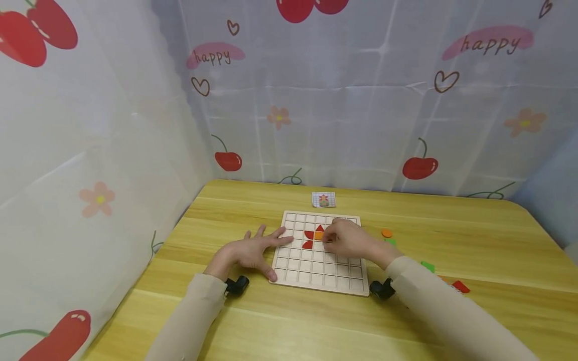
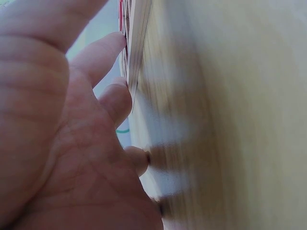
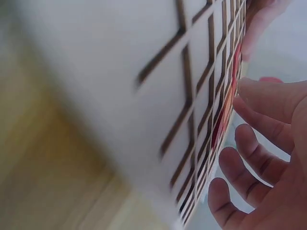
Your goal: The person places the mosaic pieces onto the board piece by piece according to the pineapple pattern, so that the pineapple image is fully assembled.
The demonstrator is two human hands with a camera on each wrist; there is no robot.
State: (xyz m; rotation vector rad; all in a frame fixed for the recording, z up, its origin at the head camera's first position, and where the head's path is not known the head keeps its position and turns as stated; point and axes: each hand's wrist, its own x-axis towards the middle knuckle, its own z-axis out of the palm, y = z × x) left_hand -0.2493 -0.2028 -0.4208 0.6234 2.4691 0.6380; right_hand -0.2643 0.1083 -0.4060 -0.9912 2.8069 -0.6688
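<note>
Grid board braced left, busy at centre

It's flat on the tabletop. Left hand spreads wide across its left edge, apparently steadying it. Right hand bends in narrow beside the red and orange tiles; whether it pinches a piece, can't tell! Patterned card sits beyond, handily in sight; loose pieces lie near the right sleeve.

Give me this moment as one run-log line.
left hand: touching grid board | right hand: fingertips by orange piece, grip unclear | red pieces: on board | picture card: beyond board
</note>
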